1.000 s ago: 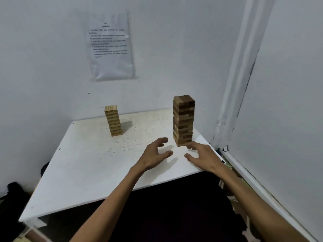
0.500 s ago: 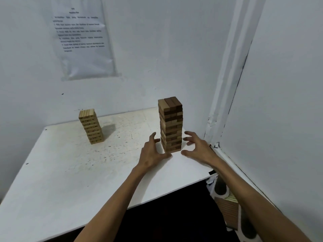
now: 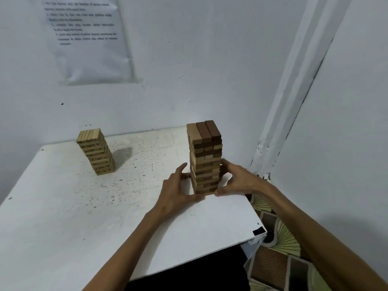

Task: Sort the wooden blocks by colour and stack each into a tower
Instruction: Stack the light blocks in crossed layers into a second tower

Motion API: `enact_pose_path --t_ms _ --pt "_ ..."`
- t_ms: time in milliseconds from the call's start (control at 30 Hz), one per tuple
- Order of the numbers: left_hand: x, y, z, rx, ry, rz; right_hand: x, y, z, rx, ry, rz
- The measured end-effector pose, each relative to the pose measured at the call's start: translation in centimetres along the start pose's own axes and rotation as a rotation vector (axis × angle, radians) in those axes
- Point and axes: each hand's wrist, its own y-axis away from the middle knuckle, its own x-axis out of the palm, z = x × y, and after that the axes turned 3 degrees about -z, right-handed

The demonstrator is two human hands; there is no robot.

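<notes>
White counter (image 3: pixel 63 206) across the near and left of the scene, speckled, pushed into a corner of the wall (image 3: pixel 210 59). On its right side, close to the near-right edge: tall tower (image 3: pixel 204 156), mixed in colour, pale and dark blocks (image 3: pixel 212 131) interleaved, three across the top, two of them dark. Far left, well apart: short tower (image 3: pixel 95 152), all pale, upright, touched by neither hand.

Low against the tall tower's left face, left hand (image 3: pixel 178 190), spread, fingers fairly straight, thumb reaching toward the front of the base. Opposite it, right hand (image 3: pixel 239 181), curled round the right face at much the same height, thumb at the front foot of the stack. Bracketed from both sides, then, near the bottom.

Judged from here: light, stiff and smooth-faced singly, apt to slide one on another. Loose-laid, so fragile and top-heavy as a stack. With a low squeeze, steady at the base but free to topple higher up. Probably safer to slide across the counter than to lift.

For sorting, better to take from the top: pinch one block by its long sides or ends, lift straight up, brace the layers below with the other hand laid flat. Put dark ones into a tower of their own, pale ones onto the short tower. Mind the right edge: little room there for a spill.
</notes>
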Motion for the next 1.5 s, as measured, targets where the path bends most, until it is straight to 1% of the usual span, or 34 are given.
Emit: enact_pose_path --t_ms 200,567,767,867,1033,1267,1500 --pt "0.3 -0.1 0.5 -0.009 -0.009 -0.029 -0.1 -0.6 -1.0 -0.045 -0.023 0.031" --pt "0.2 -0.2 1.1 0.006 -0.025 -0.023 0.3 -0.2 -1.0 -0.096 -0.049 -0.047" --pt "0.3 -0.1 0.9 0.024 -0.040 -0.036 0.4 -0.3 -1.2 -0.073 -0.056 -0.035" --pt "0.2 -0.2 1.1 0.022 -0.036 -0.017 0.3 -0.3 -1.0 -0.059 -0.047 -0.017" --pt "0.1 -0.2 1.2 0.007 -0.003 -0.018 0.5 -0.5 -1.3 -0.057 -0.064 -0.033" --pt "0.0 0.0 1.2 0.062 -0.027 -0.001 1.1 -0.6 -1.7 -0.039 -0.057 -0.080" --pt "-1.3 -0.5 1.7 0.068 -0.047 0.006 1.9 -1.6 -0.7 -0.049 -0.051 -0.045"
